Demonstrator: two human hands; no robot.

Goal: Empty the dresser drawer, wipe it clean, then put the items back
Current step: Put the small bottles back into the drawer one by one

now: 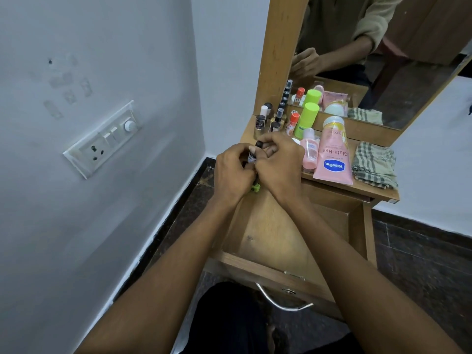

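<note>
We see the drawer (258, 226) pulled out toward us below the surface (378, 191), its bare wooden floor showing a small dark spot near the left, with a curved metal handle (281, 301) on its near front. Behind the surface stands a mirror (383, 60) in a wooden frame. On the surface, far right, lies a folded checked cloth (374, 166). Just left of it lies a pink tube (332, 154) with a pale cap, and beside that a smaller pink bottle (309, 152). Farther back stands a green-capped bottle (306, 118), an orange-capped one (292, 122) to its left, and a cluster of small dark-capped bottles (265, 118) at the far left corner. Our hands meet over the drawer's far left corner: the left hand (233, 172) and right hand (279, 164) both curl round a small bottle (254, 153) with a dark cap, held upright between them. A bit of green (255, 186) shows just under them; we cannot tell what it is.
</note>
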